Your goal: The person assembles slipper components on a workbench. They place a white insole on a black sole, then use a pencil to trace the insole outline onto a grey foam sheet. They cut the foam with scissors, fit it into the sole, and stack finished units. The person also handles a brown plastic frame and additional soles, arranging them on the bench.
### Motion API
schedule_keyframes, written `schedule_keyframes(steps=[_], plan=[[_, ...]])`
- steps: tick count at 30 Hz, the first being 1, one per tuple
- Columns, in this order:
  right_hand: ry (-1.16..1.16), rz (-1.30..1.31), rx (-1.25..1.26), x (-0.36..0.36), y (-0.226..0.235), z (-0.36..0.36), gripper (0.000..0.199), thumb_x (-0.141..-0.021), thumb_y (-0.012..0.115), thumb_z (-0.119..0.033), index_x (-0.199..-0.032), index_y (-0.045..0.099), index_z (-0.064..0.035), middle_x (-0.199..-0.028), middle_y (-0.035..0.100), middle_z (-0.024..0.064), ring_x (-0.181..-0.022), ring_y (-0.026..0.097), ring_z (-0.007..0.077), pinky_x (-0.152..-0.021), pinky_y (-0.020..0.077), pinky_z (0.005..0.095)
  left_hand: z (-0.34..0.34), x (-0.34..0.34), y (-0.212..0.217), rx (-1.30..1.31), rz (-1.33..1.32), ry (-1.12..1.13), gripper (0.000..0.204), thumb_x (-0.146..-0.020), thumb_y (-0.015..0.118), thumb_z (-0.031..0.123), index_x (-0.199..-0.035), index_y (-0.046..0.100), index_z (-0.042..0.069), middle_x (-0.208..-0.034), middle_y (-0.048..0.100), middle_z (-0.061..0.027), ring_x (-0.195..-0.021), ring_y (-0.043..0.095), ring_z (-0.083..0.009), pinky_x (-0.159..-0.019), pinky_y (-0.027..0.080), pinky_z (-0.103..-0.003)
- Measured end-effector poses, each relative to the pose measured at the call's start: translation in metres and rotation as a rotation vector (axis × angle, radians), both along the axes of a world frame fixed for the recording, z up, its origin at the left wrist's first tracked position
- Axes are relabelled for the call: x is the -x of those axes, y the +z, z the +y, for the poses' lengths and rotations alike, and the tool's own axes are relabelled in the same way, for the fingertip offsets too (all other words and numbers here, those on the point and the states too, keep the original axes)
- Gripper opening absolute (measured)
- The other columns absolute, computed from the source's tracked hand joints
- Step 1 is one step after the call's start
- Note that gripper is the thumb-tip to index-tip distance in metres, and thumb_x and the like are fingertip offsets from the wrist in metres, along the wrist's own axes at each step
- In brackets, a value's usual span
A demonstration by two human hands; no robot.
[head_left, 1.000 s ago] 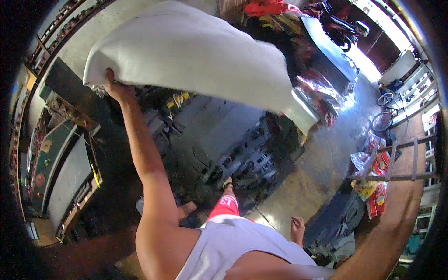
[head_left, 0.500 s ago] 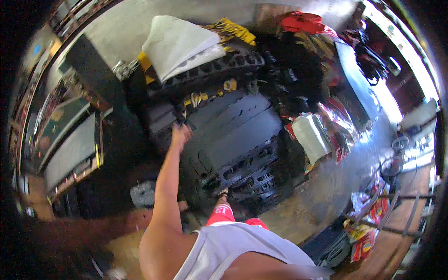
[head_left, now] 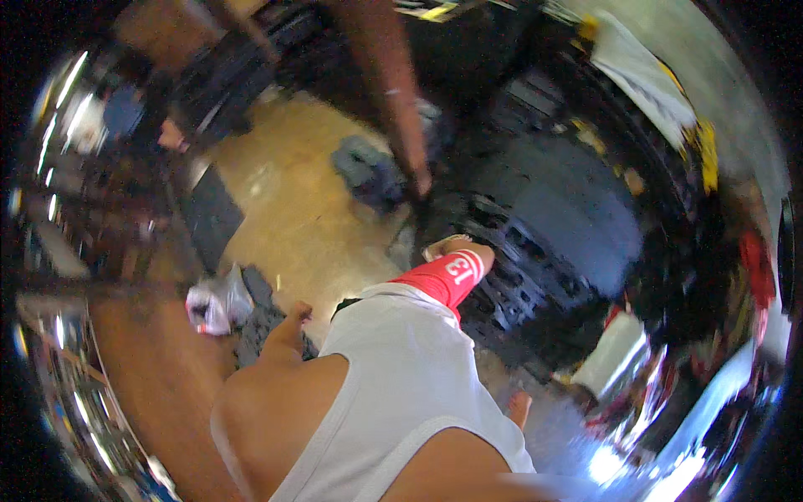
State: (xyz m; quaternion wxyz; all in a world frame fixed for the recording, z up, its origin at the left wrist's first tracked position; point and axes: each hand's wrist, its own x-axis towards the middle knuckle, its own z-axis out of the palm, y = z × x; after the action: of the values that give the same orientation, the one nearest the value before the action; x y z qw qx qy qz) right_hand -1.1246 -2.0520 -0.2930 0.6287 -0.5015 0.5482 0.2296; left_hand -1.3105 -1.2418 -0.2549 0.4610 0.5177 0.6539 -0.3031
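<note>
Standing: apparently idle; lifting the folded white cloth [head_left: 615, 356], on the dark panel's [head_left: 577, 217] near side, would call for a right-hand reach.
Left hand [head_left: 299, 315]: left of panel, beside grey heap [head_left: 258, 325]; nothing visibly held, grip unclear.
Right hand [head_left: 519, 407]: nearer than panel, mostly hidden; cannot tell grip.
Print: white numerals [head_left: 457, 268], red shorts [head_left: 428, 284].

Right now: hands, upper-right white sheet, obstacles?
Left hand, no held item visible. Right hand, partly hidden by shirt. White sheet apart from both hands. Possible obstacle: brown post, upper middle.
</note>
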Motion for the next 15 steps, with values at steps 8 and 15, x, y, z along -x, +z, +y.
schedule_keyframes(steps=[8,15], plan=[[0.386,-0.278,0.12,-0.172,0.018,0.108,0.04,-0.098,0.055,-0.036,-0.128,0.057,-0.0093,-0.116,0.066,0.0099,-0.098,0.064,0.0272,-0.082,0.052,0.0452,-0.061,-0.036,-0.003,0.09,-0.246,-0.288,0.027,-0.094,0.061,0.033,-0.111,0.068,0.013,-0.098,0.071,-0.0094,-0.075,0.069,-0.0211,-0.058,0.054,-0.042],[1.117,-0.156,0.041,-0.154,-0.047,0.285,0.041,-0.098,0.061,-0.035,-0.13,0.057,-0.0095,-0.112,0.068,0.0117,-0.096,0.067,0.029,-0.075,0.0549,0.0472,0.078,-0.097,0.025,-0.193,-0.685,-0.162,0.046,-0.101,0.056,0.043,-0.127,0.061,0.005,-0.104,0.069,-0.0067,-0.079,0.065,-0.0155,-0.061,0.051,-0.032]])
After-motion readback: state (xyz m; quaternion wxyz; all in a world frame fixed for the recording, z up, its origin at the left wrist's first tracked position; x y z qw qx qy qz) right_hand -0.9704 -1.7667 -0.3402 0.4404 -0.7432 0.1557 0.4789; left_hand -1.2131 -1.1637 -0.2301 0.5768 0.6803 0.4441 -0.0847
